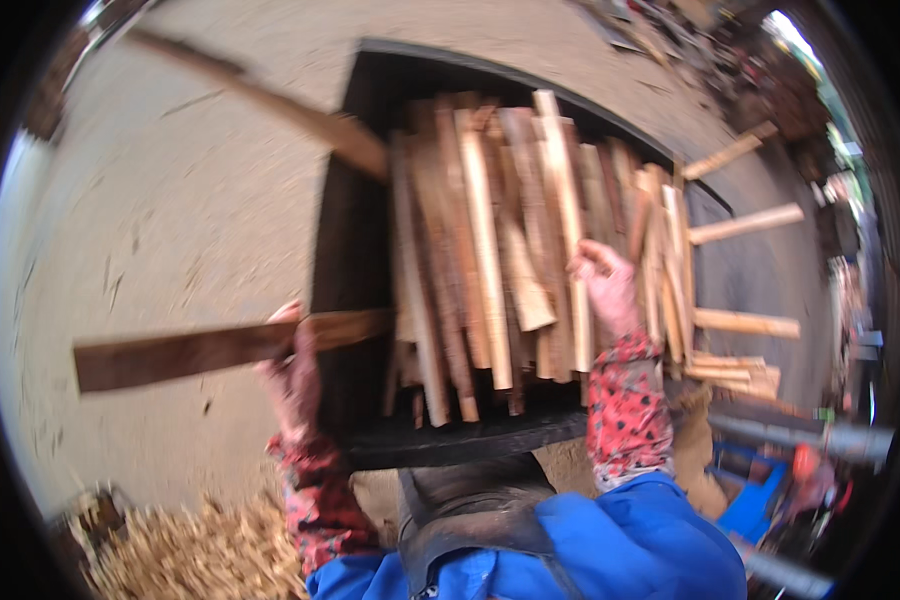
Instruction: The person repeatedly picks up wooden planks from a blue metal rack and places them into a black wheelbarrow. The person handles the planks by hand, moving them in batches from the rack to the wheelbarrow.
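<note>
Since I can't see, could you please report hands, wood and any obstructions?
Left hand around dark plank jutting left from black bin; right hand at pale slat, contact unclear. Slats piled in bin. Possible obstruction: second plank jutting left, farther away.

You are in what looks like a rough woodworking yard or workshop: a dusty tan floor (pixel 190 210) spreads to your left, pale wood scraps (pixel 195 550) heap up at the near left, cut wooden strips (pixel 482 250) crowd the black container (pixel 355 240) before you, and blurred clutter (pixel 760 85) lines the far right
</note>
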### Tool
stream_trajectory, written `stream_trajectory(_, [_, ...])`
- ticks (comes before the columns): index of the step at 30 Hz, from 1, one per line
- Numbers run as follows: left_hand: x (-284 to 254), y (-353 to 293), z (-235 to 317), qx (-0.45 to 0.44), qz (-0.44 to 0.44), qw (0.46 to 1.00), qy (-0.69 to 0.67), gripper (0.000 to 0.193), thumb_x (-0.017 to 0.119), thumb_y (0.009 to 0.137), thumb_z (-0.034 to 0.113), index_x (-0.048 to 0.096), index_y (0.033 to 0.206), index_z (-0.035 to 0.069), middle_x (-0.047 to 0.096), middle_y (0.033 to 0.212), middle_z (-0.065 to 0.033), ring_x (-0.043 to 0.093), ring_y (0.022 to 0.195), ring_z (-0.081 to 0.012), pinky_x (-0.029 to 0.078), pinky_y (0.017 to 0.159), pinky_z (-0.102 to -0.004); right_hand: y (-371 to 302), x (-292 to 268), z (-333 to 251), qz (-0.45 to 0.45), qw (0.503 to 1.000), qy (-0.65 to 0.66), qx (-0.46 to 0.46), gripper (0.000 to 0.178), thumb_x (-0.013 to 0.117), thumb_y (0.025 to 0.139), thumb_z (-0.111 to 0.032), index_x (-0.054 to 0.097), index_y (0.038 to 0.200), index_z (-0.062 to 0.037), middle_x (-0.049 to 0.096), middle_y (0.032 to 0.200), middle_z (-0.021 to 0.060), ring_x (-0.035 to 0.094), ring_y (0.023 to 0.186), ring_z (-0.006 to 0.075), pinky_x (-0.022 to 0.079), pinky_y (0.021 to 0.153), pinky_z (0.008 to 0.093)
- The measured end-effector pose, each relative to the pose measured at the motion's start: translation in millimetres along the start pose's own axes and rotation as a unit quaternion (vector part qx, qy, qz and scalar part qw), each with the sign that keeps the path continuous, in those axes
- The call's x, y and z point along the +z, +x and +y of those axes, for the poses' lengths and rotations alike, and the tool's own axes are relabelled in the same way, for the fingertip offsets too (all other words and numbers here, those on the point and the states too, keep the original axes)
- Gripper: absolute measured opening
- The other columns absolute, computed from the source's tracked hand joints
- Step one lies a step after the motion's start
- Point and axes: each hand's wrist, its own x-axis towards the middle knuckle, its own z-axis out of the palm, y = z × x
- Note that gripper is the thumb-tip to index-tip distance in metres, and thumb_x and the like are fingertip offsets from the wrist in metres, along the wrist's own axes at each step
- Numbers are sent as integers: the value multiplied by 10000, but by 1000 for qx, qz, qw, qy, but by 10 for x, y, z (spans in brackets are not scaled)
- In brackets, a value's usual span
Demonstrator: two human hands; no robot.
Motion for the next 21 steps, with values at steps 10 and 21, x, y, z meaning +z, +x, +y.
stream_trajectory(10, [58, 4, -75, -47, -19, 999, 0, 351, 618, 949, 203, 594, 1221, -17, 624, 1159, -93, 557, 1083, -161, 410, 985, -301, -1226, -1103, 775, 206, 964, -164, 35, 235, 721, 835, -107, 657, 1031, 6, 660, 908, 92, 655, 781, 151, 538, 668, 260])
stream_trajectory(21, [-169, -276, -95, -50, -17, 991, 125, 371, 653, 925, 330, 650, 1066, -14, 670, 936, -38, 553, 822, -109, 445, 765, -262, -1237, -2285, 2096, 293, 843, -424, 155, 513, 713, 798, -213, 538, 1232, -1, 499, 1218, 188, 466, 1180, 359, 404, 1001, 415])
